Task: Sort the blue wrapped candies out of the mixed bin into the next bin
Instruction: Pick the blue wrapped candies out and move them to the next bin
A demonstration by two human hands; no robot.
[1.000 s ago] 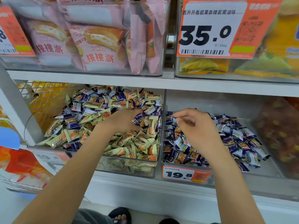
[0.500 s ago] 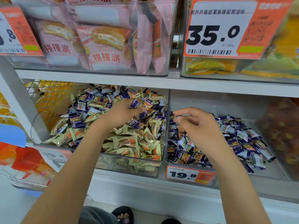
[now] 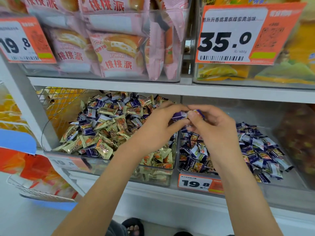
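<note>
The mixed bin (image 3: 153, 176) on the left holds several cream-and-orange candies mingled with blue wrapped ones. The bin beside it (image 3: 192, 172) on the right holds a heap of blue wrapped candies (image 3: 255, 147). My left hand (image 3: 158, 126) and my right hand (image 3: 214, 126) meet above the wall between the two bins. A blue wrapped candy (image 3: 180, 115) is pinched between the fingertips of both hands. My left hand holds its left end and my right thumb and fingers hold its right end.
A shelf board (image 3: 170, 90) runs close above both bins. Above it stand bins of pink cake packs (image 3: 117, 53) and yellow snack bags (image 3: 289, 68), with price tags (image 3: 238, 36) in front. A wire basket (image 3: 56, 106) flanks the mixed bin. A 19.8 tag (image 3: 199, 183) fronts the right bin.
My left hand has lifted a blue candy out of the mixed bin and carried it right. My right hand has risen from the blue heap to meet it, and both now pinch it.
</note>
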